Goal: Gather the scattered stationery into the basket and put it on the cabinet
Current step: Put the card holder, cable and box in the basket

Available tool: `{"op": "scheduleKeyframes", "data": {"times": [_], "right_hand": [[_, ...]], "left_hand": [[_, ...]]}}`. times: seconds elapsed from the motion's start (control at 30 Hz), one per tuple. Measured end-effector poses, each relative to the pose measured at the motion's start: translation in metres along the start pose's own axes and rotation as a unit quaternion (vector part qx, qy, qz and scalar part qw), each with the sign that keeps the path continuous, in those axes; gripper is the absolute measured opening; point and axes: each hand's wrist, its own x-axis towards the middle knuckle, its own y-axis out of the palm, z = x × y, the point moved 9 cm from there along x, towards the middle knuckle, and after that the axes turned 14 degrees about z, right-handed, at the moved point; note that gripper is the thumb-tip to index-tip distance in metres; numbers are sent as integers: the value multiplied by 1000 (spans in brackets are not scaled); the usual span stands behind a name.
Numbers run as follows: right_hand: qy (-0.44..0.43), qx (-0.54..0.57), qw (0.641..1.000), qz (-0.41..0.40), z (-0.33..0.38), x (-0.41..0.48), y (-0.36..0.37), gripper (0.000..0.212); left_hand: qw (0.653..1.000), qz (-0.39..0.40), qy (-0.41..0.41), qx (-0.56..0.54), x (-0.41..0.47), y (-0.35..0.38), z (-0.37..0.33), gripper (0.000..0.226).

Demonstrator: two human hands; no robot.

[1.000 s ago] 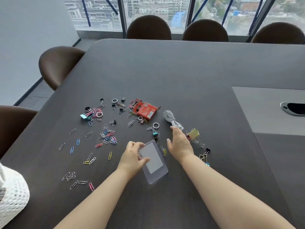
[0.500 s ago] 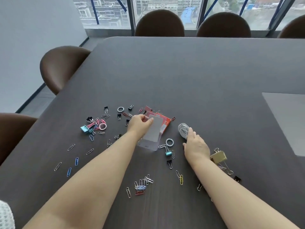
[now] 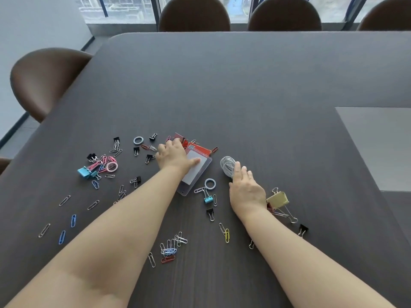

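My left hand (image 3: 172,157) holds a clear plastic card sleeve (image 3: 195,174), thumb on top, pressed over a red box (image 3: 199,147). My right hand (image 3: 245,190) lies flat on the table, its fingertips touching a coiled white cord (image 3: 226,165). Paper clips (image 3: 171,247) and small binder clips (image 3: 208,200) are scattered around both arms. A large gold binder clip (image 3: 278,200) sits just right of my right wrist. A blue binder clip (image 3: 83,172) and a pink ring (image 3: 111,167) lie in a cluster at the left. The basket is out of view.
The dark table (image 3: 244,85) stretches far ahead with brown chairs (image 3: 44,78) at its left side and far end. A grey inset panel (image 3: 378,147) lies at the right.
My left hand carried the card sleeve from in front of me up onto the red box. My right hand moved forward to the white cord. The view tilted and the basket left the frame.
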Motion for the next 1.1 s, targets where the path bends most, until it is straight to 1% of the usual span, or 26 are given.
{"op": "scheduleKeyframes", "data": {"times": [0.07,0.17,0.27,0.37,0.43,0.5,0.57,0.67,0.73,0.8,0.87,1.0,1.1], "right_hand": [[-3,1,1000,2,-1,0,0,57],[-7,10,1000,2,-4,-2,-2,56],[-5,17,1000,4,-6,-3,-2,56],[0,22,1000,3,-6,-5,-6,55],[7,43,999,3,-9,-9,-11,55],[7,66,998,3,-11,-16,-16,55],[-7,73,997,-9,-7,-27,-22,53],[-56,90,994,-34,13,-51,-32,43],[-86,143,986,-30,28,-74,-40,39],[-114,194,974,-35,42,-100,-51,34],[-133,224,964,-48,55,-123,-60,29],[-187,254,947,-56,109,-175,-68,27],[-236,255,937,-26,174,-206,-59,25]], "left_hand": [[999,27,-1,-26,3,5,2,76],[992,66,-3,-104,6,12,11,71],[980,43,21,-194,-1,3,14,70],[961,38,61,-269,-12,-1,16,61],[946,45,66,-314,-21,0,22,59],[934,52,52,-350,-35,2,33,58],[909,57,37,-412,-57,5,46,53],[839,73,19,-539,-97,8,71,24],[804,69,2,-590,-130,3,91,17],[778,46,-6,-627,-167,-10,116,16],[766,15,-6,-642,-204,-28,143,15],[773,-64,3,-631,-292,-73,216,17],[768,-147,11,-624,-348,-109,281,14]]}}
